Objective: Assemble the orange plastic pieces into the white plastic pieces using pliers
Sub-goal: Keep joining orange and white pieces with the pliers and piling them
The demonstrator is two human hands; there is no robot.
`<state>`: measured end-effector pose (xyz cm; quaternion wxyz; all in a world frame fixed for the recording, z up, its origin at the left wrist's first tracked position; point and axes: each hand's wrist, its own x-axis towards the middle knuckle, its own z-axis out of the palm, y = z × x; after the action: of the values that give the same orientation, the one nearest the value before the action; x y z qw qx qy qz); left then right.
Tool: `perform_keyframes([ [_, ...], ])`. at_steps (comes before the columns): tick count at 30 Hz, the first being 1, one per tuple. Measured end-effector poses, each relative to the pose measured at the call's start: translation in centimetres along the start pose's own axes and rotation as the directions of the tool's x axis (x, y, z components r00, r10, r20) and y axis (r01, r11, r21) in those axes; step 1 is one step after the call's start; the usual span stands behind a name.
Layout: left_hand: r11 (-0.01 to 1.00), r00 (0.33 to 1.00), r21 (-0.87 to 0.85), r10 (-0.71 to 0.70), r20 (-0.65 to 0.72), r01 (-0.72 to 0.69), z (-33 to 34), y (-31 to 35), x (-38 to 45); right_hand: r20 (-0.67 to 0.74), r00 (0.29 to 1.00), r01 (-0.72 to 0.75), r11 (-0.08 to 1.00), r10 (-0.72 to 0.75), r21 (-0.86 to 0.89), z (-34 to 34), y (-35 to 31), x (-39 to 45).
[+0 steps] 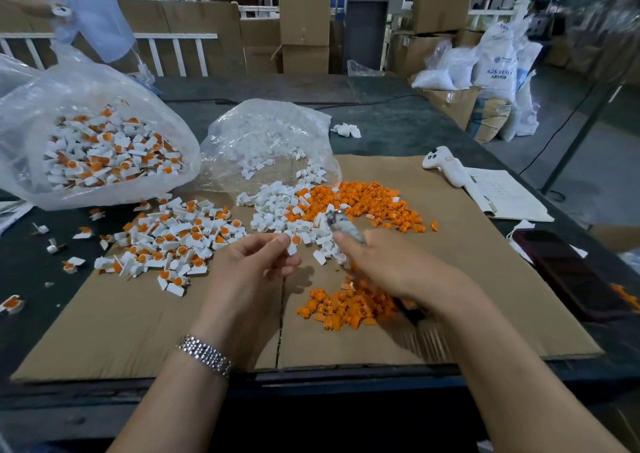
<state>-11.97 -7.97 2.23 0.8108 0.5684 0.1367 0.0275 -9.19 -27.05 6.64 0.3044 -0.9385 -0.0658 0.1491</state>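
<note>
A white piece with an orange insert [293, 243] is pinched between thumb and fingertips of the left hand [254, 267], held above the cardboard [138, 328]. The pliers [341, 225] are gripped in the right hand [391, 272], fist closed round the handles, nose pointed up and left, just beside the held piece. Motion blur covers the tool; whether the jaws are parted cannot be told.

Loose orange pieces [367, 198] lie in a heap beyond the hands, a second orange heap [341, 305] lies nearer, partly under the right wrist. Loose white pieces [277, 206] spill from a clear bag [266, 130]. Finished parts [176, 238] are spread to the left, more are held in a big bag [86, 134].

Step judged: pressing the insert home. The piece should be kept steady and square, insert seated straight before squeezing. The jaws should be set across insert and white body, fingertips kept clear. A firm, even squeeze is advised; a tilted insert would likely jam or crack.
</note>
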Motion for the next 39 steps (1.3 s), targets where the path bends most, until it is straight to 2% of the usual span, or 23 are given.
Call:
perform_keyframes([
  [2,0.970,0.995,0.231,0.090,-0.051,-0.076,-0.7,-0.2,-0.2,-0.100,0.994,-0.060,0.991,0.048,-0.123,-0.8,1.3,1.0],
  [3,0.909,0.978,0.398,0.181,-0.102,-0.127,-1.2,-0.3,0.1,-0.145,0.986,-0.115,0.974,0.087,-0.196,-1.1,2.0,1.6],
  [6,0.646,0.870,0.747,0.450,-0.202,-0.160,-2.8,-0.2,1.3,-0.254,0.947,-0.283,0.887,0.198,-0.364,-1.2,4.3,3.2],
  [9,0.392,0.793,0.913,0.588,-0.159,-0.108,-3.9,-0.4,2.2,-0.310,0.930,-0.326,0.837,0.199,-0.440,-0.3,5.5,3.9],
  [10,0.338,0.779,0.935,0.613,-0.130,-0.110,-4.0,-0.4,2.5,-0.322,0.929,-0.324,0.824,0.183,-0.465,0.0,5.8,4.1],
  [12,0.302,0.773,0.935,0.632,-0.050,-0.187,-3.1,-0.4,2.6,-0.346,0.925,-0.322,0.806,0.156,-0.498,0.5,6.1,4.4],
  [16,0.276,0.830,0.875,0.514,0.214,-0.397,0.5,-1.1,3.1,-0.338,0.931,-0.292,0.834,0.137,-0.468,0.8,6.1,4.7],
  [19,0.187,0.821,0.858,0.443,0.361,-0.478,2.9,-1.9,4.0,-0.410,0.912,-0.197,0.872,-0.004,-0.447,0.8,5.5,4.1],
  [21,0.129,0.831,0.877,0.407,0.379,-0.463,3.6,-2.4,4.6,-0.414,0.900,-0.058,0.905,-0.135,-0.422,0.8,4.7,3.5],
  [24,0.093,0.841,0.886,0.372,0.392,-0.454,3.9,-2.8,5.0,-0.298,0.932,0.093,0.931,-0.206,-0.352,1.4,3.2,2.7],
  [28,0.074,0.846,0.884,0.337,0.414,-0.462,3.6,-2.6,4.9,-0.235,0.949,0.080,0.882,-0.211,-0.465,2.6,2.5,2.9],
  [32,-0.017,0.828,0.875,0.314,0.464,-0.484,2.8,-2.3,4.8,-0.262,0.942,0.062,0.874,-0.211,-0.481,3.1,2.3,3.2],
  [35,-0.072,0.818,0.871,0.314,0.481,-0.485,2.4,-2.1,4.7,-0.308,0.928,0.051,0.892,-0.208,-0.449,3.2,2.3,3.3],
  [39,-0.058,0.822,0.873,0.311,0.477,-0.485,2.1,-1.9,4.4,-0.356,0.916,0.065,0.944,-0.185,-0.324,3.1,2.4,2.8],
])
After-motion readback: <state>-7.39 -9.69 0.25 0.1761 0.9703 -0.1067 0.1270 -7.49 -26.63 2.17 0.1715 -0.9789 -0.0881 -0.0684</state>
